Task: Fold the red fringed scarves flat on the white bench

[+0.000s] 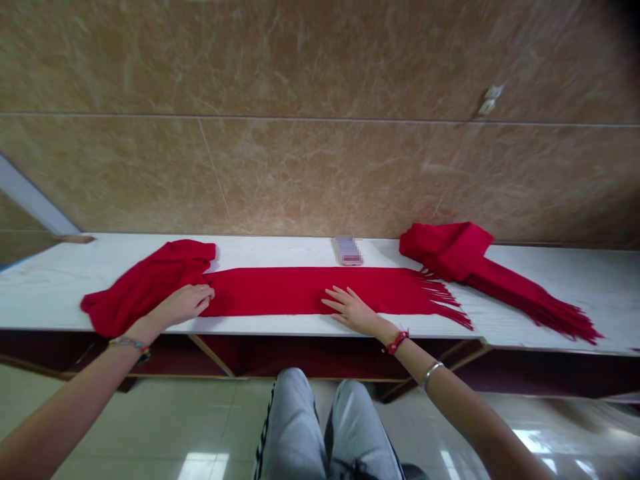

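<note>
A red scarf (280,291) lies along the white shelf top, its middle stretch flat and its fringed end pointing right. At its left end the cloth is bunched in a loose heap. My left hand (186,303) is closed at the border between heap and flat stretch, its fingers curled on the scarf's cloth. Spread fingers of my right hand (354,310) rest flat on the smooth part, short of the fringe. Just right of that fringe sits a second red scarf (450,250), folded over itself, its own tassels trailing to the right.
A phone-like object (349,251), partly blurred, lies behind the flat scarf near the tiled wall (310,173). The white shelf top (280,325) ends close in front of my knees, with open compartments below. A wall socket (490,100) is at upper right.
</note>
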Tool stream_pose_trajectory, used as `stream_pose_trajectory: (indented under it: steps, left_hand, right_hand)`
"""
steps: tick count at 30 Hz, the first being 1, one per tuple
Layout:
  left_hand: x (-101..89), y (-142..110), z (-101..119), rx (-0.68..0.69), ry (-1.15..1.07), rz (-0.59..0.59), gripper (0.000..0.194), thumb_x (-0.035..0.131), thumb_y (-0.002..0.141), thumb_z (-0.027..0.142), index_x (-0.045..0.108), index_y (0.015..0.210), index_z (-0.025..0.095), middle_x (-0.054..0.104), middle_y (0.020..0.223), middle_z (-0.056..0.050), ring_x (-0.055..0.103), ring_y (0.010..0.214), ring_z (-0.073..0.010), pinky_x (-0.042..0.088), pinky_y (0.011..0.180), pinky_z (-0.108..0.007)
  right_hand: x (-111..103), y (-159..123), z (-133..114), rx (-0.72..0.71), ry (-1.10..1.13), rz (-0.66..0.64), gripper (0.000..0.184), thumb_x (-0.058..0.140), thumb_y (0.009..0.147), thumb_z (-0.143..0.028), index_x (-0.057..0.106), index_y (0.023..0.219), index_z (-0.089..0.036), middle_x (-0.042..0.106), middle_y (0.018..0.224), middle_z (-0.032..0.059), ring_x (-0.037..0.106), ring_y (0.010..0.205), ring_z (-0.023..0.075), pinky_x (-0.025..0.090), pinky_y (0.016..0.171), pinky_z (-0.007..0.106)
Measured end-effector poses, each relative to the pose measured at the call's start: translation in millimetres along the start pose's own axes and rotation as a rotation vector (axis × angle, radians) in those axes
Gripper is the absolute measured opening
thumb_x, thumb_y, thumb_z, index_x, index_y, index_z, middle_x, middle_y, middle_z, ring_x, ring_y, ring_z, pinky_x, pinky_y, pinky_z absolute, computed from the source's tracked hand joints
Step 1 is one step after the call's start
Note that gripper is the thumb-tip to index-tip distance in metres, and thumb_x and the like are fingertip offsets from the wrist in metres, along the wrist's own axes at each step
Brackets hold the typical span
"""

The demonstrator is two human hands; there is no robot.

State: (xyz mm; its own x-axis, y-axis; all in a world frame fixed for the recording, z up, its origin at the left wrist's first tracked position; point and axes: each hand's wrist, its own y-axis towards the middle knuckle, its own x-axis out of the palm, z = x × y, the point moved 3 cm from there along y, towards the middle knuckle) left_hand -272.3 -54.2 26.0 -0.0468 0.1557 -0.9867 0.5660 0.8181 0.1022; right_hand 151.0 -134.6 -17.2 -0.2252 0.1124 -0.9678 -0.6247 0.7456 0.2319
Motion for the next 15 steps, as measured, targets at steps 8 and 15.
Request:
stream_pose_trajectory:
  steps: [8, 15]
  left_hand:
    - [9.0, 111.0, 132.7, 0.192, -0.198, 0.089, 0.048, 0.025, 0.091, 0.038, 0.032, 0.135, 0.021, 0.028, 0.143, -0.007, 0.024, 0.13, -0.0212, 0.023, 0.105, -0.039]
    - [46.1, 128.4, 146.3, 0.176, -0.193, -0.09, 0.051, 0.027, 0.089, 0.048, 0.025, 0.137, 0.031, 0.02, 0.146, -0.003, 0.014, 0.134, -0.0245, 0.014, 0.105, -0.048]
  right_hand:
    - [-4.8, -5.7, 9.8, 0.227, -0.052, -0.044, 0.048, 0.027, 0.092, -0.042, 0.023, 0.138, -0.029, 0.023, 0.145, 0.0054, 0.013, 0.133, 0.0271, 0.016, 0.101, 0.06]
    - [-3.3, -47.8, 71.7, 0.566, -0.076, -0.119, 0.049, 0.026, 0.091, -0.045, 0.025, 0.138, -0.029, 0.023, 0.145, 0.0071, 0.017, 0.132, 0.032, 0.024, 0.094, 0.064]
